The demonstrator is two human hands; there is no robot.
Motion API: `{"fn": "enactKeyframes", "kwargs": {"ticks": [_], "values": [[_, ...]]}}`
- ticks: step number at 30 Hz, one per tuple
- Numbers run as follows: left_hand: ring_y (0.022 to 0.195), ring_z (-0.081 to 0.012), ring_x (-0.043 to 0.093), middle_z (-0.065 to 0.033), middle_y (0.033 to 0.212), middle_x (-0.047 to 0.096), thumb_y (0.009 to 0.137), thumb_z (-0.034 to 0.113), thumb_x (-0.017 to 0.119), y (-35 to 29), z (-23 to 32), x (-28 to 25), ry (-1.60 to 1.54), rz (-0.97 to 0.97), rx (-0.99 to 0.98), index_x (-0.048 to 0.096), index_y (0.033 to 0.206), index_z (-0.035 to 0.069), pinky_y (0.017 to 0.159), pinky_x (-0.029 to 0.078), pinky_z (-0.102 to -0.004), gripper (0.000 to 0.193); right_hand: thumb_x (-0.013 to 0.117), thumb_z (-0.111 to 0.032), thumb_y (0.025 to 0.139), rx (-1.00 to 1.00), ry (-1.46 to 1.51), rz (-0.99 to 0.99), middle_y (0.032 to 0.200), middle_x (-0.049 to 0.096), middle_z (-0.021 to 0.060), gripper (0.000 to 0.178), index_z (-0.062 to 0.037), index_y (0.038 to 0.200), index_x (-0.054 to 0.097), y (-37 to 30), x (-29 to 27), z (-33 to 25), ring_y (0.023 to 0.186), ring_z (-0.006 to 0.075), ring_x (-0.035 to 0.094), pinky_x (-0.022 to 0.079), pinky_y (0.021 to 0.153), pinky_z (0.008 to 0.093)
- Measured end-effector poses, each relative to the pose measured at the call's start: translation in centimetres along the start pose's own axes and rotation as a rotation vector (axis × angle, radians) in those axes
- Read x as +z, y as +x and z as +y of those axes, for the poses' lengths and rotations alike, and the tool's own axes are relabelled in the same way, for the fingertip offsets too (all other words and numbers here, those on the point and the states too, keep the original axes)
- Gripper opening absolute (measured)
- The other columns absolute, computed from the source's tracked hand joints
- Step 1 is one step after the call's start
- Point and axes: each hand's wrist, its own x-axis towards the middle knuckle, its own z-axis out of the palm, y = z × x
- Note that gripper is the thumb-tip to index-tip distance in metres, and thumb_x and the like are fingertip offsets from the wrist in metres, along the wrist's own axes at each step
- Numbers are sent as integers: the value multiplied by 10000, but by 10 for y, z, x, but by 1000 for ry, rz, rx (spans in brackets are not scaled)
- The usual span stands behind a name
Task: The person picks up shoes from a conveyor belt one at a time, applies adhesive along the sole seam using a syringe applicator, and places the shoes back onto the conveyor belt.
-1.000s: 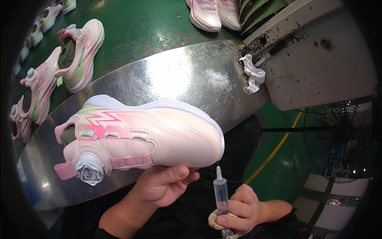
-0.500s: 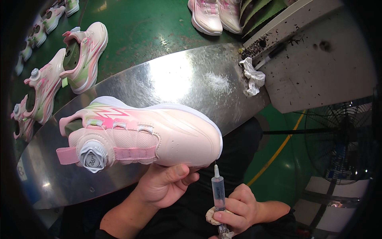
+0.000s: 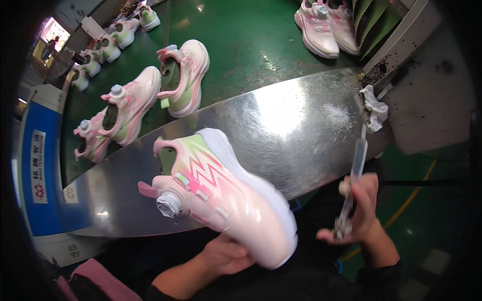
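Observation:
A pink, white and green sneaker with a dial closure is tilted above the near edge of the metal ledge, its toe pointing down and right. My left hand grips it from below near the toe, with part of the fingers hidden under the shoe. To the right of the shoe, and apart from it, my right hand holds a clear plastic syringe, tip upward. Something pale is wrapped around the syringe's lower part.
The metal ledge borders a green surface. Several similar sneakers stand at the left, with another pair at the far right. Crumpled white tissue lies by the dirty grey panel. A blue and white machine stands left.
The sneaker has turned so that its toe points lower. My right hand has moved the syringe away from the toe, up and right. The whole view has shifted left.

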Motion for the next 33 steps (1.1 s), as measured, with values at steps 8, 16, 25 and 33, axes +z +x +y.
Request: {"fn": "enactKeyframes", "kwargs": {"ticks": [8,16,25,33], "values": [[1163,-280,540,-177,1252,525,609,4,713,-39,42,5,411,231,142,293,1369,-57,1003,417,-391,870,765,-501,650,49,-1,65,986,487,129,858,-5,1254,410,35,43,52,821,261,440,378,761,381],[1117,-280,536,-170,1179,528,859,91,578,193,124,61,551,24,329,391,1252,-82,994,436,-371,468,780,-489,621,96,-9,41,960,482,130,871,-15,1255,418,35,53,44,821,271,450,379,762,394],[839,-227,608,-105,887,529,804,67,599,92,145,28,1046,140,748,445,1087,18,741,528,-301,326,787,-473,604,181,90,74,975,472,126,827,-54,1243,468,32,44,54,814,288,473,411,722,391],[1131,-182,487,-107,1302,425,743,-55,663,107,226,-14,1364,497,869,228,1432,24,913,442,-295,819,754,-495,644,185,72,123,964,465,123,818,-64,1272,454,28,45,54,798,275,469,427,725,373]]}}
